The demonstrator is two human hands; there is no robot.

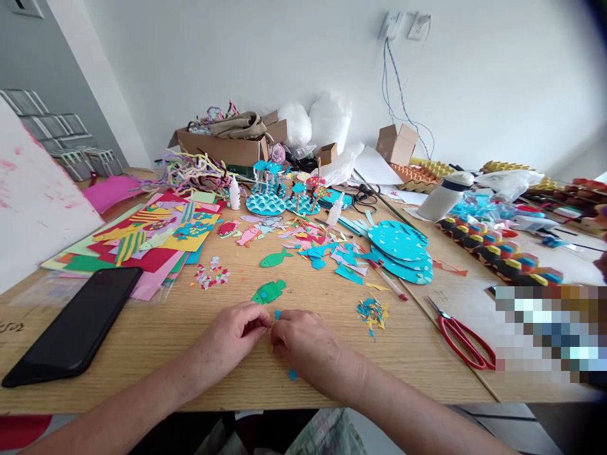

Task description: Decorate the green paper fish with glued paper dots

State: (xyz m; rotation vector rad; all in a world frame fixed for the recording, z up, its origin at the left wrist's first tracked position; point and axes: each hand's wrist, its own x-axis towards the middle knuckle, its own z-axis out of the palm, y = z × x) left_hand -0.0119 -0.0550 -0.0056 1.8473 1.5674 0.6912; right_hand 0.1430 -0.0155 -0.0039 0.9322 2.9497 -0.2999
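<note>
My left hand [241,328] and my right hand [310,346] meet over the near middle of the table, thumbs and fingers pinched together. Whatever they hold is too small and too covered to make out. A small blue paper piece [277,314] shows at the right fingertips, and another blue scrap [293,375] lies under the right hand. Just beyond them is a green paper fish [270,292] with a blue dot. A second green fish [275,258] lies farther back. Tiny blue and yellow clippings [372,314] are heaped to the right, red and white ones [211,274] to the left.
A black phone [78,322] lies at left beside stacked colored paper [156,265]. Red-handled scissors [465,341] and a long stick [427,309] are at right. Blue paper discs [401,246], glue bottles [234,194] and finished paper models [268,189] stand farther back.
</note>
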